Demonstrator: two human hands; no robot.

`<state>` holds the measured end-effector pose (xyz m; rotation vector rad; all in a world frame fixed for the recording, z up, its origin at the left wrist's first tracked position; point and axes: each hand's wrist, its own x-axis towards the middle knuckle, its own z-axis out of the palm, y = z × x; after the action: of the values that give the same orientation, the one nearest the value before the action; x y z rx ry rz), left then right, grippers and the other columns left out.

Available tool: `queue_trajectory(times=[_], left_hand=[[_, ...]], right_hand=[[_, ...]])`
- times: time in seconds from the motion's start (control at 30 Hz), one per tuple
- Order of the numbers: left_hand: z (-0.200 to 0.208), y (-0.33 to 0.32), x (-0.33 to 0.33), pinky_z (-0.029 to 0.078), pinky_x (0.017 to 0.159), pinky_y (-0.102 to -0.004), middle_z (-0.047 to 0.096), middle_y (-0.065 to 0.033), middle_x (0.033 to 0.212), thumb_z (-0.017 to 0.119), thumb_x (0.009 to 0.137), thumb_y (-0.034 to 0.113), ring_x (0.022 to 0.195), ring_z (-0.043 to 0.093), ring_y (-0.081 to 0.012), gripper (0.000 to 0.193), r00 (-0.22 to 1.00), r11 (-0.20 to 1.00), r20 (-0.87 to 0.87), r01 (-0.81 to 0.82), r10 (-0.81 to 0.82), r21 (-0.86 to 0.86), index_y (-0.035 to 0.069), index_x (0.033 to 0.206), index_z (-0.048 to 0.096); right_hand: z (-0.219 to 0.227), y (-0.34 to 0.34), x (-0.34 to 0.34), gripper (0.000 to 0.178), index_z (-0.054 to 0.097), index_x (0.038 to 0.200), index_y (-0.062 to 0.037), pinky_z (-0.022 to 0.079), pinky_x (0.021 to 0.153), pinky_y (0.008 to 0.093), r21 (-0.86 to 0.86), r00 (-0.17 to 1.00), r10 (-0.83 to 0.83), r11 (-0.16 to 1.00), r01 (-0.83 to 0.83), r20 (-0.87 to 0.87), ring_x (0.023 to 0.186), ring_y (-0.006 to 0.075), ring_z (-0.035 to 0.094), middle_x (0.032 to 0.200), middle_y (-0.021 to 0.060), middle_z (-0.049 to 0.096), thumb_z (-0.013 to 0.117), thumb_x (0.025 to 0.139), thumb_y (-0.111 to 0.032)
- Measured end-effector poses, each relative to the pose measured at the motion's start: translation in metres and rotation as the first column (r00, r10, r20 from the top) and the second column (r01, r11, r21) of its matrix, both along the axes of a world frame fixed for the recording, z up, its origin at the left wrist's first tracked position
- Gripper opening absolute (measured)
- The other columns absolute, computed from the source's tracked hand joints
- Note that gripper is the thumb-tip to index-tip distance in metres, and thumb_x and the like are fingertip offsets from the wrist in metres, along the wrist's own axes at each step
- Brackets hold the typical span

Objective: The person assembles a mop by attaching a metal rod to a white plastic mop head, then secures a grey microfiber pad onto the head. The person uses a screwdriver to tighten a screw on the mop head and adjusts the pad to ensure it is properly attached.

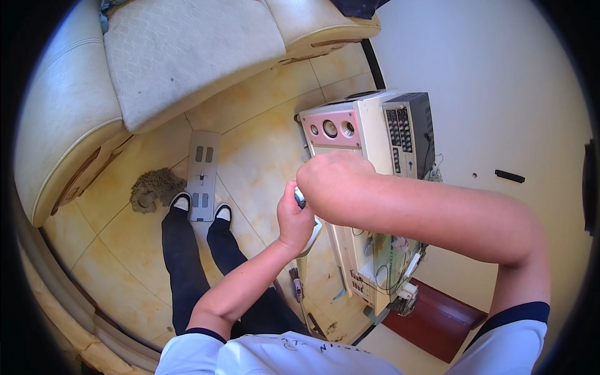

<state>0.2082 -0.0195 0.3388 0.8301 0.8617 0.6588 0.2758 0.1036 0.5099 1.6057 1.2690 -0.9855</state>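
Cabinet [378, 134]: cream, pink speaker panel [340, 117].
Shirt [250, 361]: white, dark lettering [289, 345], below the cabinet.
Right hand [334, 178]: curled, overlapping the cabinet's front edge; fingers hidden, hold cannot be told.
Left hand [295, 219]: closed around the held item [300, 198], left of the cabinet.
Held item: silver-blue end showing, left of the cabinet; mostly covered; direction and long axis cannot be told.

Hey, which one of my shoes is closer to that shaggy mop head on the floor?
Your left shoe: it's right beside the mop head. Your right shoe is farther off, across the grey panel.
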Motion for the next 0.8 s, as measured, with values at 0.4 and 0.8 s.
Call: queue_trajectory(times=[0.4, 0.8], left_hand=[[-0.028, 0.02, -0.01, 0.041, 0.056, -0.0242, 0.055, -0.0016, 0.072, 0.063, 0.079, -0.004, 0.062, 0.048, -0.0091, 0.022, 0.998, 0.995, -0.019, 0.058, -0.057, 0.082, 0.006, 0.091, 0.048], [-0.037, 0.066, -0.025, 0.052, 0.068, -0.0292, 0.065, -0.0148, 0.081, 0.054, 0.078, -0.01, 0.075, 0.067, -0.0203, 0.023, 0.999, 0.958, 0.044, -0.018, 0.005, 0.286, 0.002, 0.093, 0.042]], right_hand=[[-0.027, -0.03, 0.028, 0.02, 0.072, 0.093, -0.0083, 0.052, 0.071, 0.0375, 0.174, 0.988, -0.12, 0.975, 0.135, -0.096, 0.081, 0.0263, 0.066, 0.084, 0.0133, 0.068, 0.064, 0.075, -0.006], [-0.145, -0.18, -0.014, 0.019, 0.053, 0.078, -0.0056, 0.04, 0.056, 0.0233, 0.045, -0.269, -0.544, -0.494, 0.868, -0.795, 0.059, 0.0047, 0.043, 0.072, -0.0018, 0.054, 0.063, 0.088, -0.018]])
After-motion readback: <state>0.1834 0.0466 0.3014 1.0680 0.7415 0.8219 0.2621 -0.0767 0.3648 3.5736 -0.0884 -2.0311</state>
